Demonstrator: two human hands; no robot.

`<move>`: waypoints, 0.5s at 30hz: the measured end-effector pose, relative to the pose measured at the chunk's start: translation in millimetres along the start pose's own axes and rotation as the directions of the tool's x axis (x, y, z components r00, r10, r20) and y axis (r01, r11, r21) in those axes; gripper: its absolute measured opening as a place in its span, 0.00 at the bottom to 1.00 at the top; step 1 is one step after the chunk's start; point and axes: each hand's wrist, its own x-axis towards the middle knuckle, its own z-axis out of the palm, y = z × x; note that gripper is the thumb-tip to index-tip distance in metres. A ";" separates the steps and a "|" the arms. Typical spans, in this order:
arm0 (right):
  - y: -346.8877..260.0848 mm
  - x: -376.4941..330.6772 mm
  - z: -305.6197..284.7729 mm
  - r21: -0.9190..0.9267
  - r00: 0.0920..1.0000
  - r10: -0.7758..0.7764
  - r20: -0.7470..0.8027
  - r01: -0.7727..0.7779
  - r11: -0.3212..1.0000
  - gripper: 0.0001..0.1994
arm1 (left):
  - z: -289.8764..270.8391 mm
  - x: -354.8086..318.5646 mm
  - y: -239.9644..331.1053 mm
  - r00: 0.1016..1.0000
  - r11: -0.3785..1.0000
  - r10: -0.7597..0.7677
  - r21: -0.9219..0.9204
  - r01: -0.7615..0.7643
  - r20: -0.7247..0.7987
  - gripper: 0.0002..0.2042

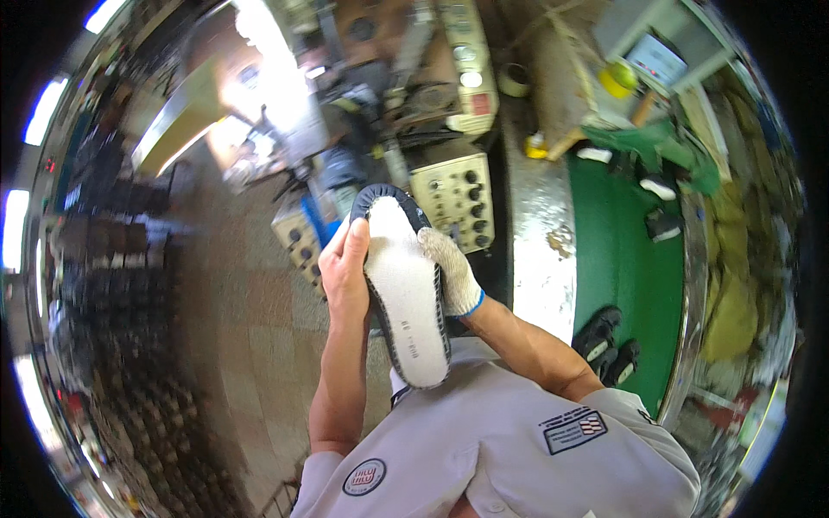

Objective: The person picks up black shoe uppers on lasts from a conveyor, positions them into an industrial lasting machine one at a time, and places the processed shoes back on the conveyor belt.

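A black shoe upper is held bottom side up in front of my chest, its toe pointing away from me. Its white insole faces up, with stitching around the edge that joins it to the black material. My bare left hand grips the left side near the toe, the thumb lying along the rim. On the opposite side, my right hand, in a white knitted glove with a blue cuff edge, is closed around the upper. The fingers beneath the shoe are hidden.
Beyond the shoe stands a machine with a cream control box covered in black knobs. To the right, a green surface carries black shoes behind a metal strip. Racks of dark items line the left. A lit lamp glares at the upper left.
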 end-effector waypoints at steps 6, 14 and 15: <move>-81.9 -52.1 -112.0 0.484 0.980 0.162 -0.118 -0.086 0.871 0.24 | 123.9 2.2 -73.3 0.844 0.936 -0.187 -0.169 0.308 0.503 0.27; -122.6 -152.6 -347.1 -0.061 0.800 -0.063 -0.597 0.034 0.998 0.25 | 262.7 -18.0 -198.1 0.662 0.842 -0.468 0.523 0.134 0.585 0.30; -128.8 -170.2 -399.4 -0.394 0.751 -0.158 -0.641 -0.146 0.907 0.29 | 268.6 -23.2 -196.8 0.648 0.845 -0.459 0.525 0.106 0.608 0.27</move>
